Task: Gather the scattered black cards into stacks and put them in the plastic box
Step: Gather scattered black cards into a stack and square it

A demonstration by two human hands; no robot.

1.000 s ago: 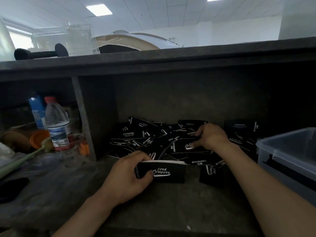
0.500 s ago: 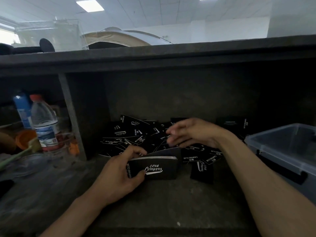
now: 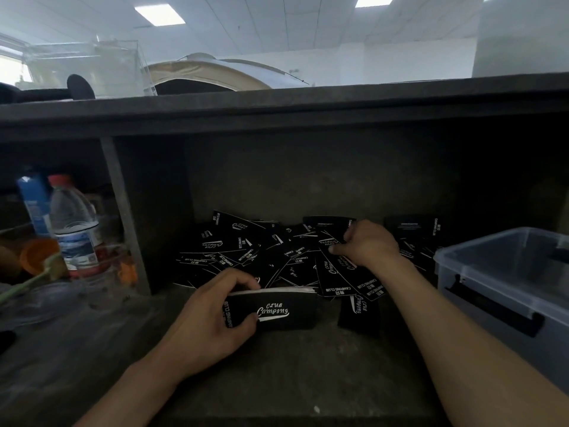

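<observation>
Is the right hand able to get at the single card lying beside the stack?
Probably yes: the single card lies mostly uncovered near the right hand, nothing between, though that hand pinches other cards.

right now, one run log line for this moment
left hand: grips card stack | right hand: pinches loose cards on pile | plastic box: at right

Left grip [image 3: 209, 322]: lower middle, holds the card stack [image 3: 277, 312] standing on its edge on the desk [image 3: 277, 383].
Right grip [image 3: 369, 246]: right of middle, pinches some loose cards [image 3: 243, 251] in the pile.
Plastic box [image 3: 492, 263]: right edge, near the pile.
Water bottle [image 3: 74, 223]: left side.
</observation>
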